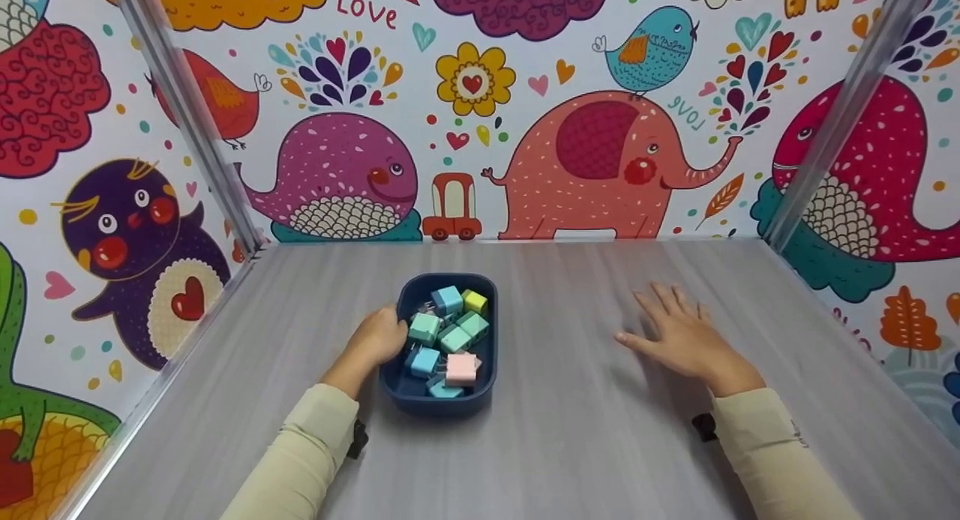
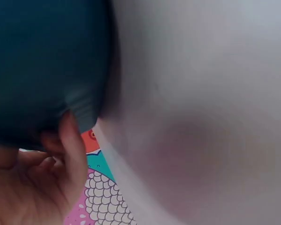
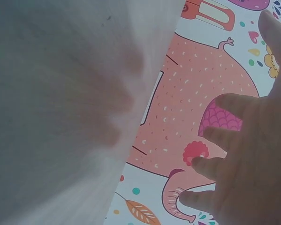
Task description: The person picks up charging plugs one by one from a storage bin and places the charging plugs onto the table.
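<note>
A dark blue rounded plastic bin [image 1: 442, 407] sits left of the table's middle. Inside it lie several small charger plugs, among them a pink plug [image 1: 460, 369], a yellow plug [image 1: 475, 302], a mint green plug [image 1: 425, 328] and a light blue plug [image 1: 448, 299]. My left hand [image 1: 381, 335] grips the bin's left rim, its fingers partly hidden by the wall. In the left wrist view the thumb [image 2: 73, 145] presses against the bin's side. Over the table on the right, my right hand [image 1: 679, 340] is spread palm down, holding nothing.
A grey wood-grain table [image 1: 555, 445] lies under both hands. Behind it stands a back wall [image 1: 517, 167] printed with cartoon animals, and metal posts, such as the left post [image 1: 196, 122], mark its corners. Patterned side panels flank the table.
</note>
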Motion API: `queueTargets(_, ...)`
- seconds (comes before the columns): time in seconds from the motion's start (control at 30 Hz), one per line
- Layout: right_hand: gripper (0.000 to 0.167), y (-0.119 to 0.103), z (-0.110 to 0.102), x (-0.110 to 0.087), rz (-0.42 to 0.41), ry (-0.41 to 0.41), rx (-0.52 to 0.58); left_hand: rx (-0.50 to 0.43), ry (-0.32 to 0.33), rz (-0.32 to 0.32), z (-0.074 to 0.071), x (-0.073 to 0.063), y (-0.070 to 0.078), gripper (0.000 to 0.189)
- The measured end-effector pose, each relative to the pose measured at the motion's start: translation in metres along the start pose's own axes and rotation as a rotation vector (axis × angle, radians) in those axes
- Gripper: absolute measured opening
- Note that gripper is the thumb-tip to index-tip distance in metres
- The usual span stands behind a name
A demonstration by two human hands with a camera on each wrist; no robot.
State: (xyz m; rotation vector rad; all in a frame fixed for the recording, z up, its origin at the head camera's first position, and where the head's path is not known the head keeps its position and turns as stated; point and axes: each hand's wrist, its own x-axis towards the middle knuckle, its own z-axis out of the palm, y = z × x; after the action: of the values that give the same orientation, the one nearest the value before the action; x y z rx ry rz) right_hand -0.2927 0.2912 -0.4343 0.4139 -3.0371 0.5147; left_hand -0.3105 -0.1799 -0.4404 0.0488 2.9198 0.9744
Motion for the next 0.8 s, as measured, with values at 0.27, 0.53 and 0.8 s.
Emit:
queueTargets(0.27, 0.104, 0.0, -0.001, -0.001, 0.006, -0.005, 0.009, -0.095, 0.032, -0.019, 0.005, -0.007, -0.007, 0.059)
queueTargets(0.53, 0.104, 0.0, 0.001, 0.0, -0.001, -0.007, -0.001, -0.166, 0.062, 0.012, 0.013, -0.007, -0.008, 0.055)
queueTargets(0.8, 0.103, 0.001, -0.002, -0.001, -0.009, -0.007, 0.004, -0.334, 0.054, -0.02, 0.019, -0.005, -0.007, 0.062)
